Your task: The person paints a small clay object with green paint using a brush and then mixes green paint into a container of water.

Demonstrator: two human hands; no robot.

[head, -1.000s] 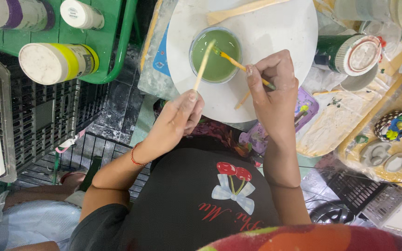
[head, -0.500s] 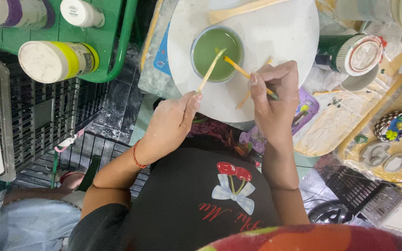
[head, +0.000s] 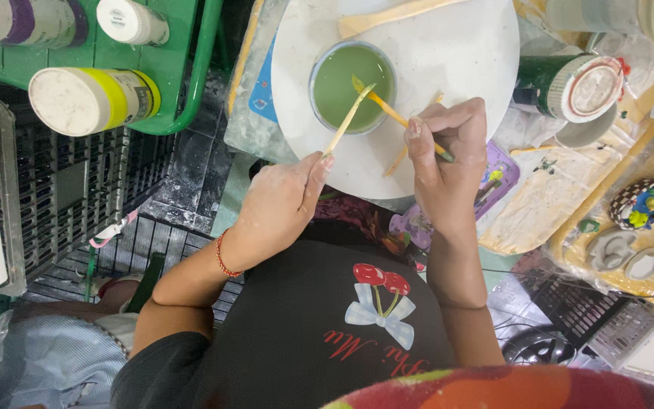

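A round cup of green paint (head: pixel 342 76) stands on a white round board (head: pixel 448 53). My left hand (head: pixel 281 204) grips a thin wooden stick (head: pixel 346 125) whose tip reaches the cup's near rim. My right hand (head: pixel 444 163) holds a yellow-handled brush (head: pixel 387 106); its green-stained bristles lie over the paint, close to the stick's tip. A second thin stick (head: pixel 410 148) lies on the board under my right hand. A flat wooden spatula (head: pixel 395 15) rests at the board's far side.
Left: a green rack (head: pixel 191 68) with a yellow-banded paint jar (head: pixel 92 98) and other jars, above a black crate (head: pixel 62 189). Right: a dark green jar with a white lid (head: pixel 577 83), a paint-smeared palette (head: pixel 546 197) and small painted figures (head: pixel 641 204).
Both hands drew a little nearer to me. The stick and the brush tips came together at the cup's near rim, the brush now lying over the paint.
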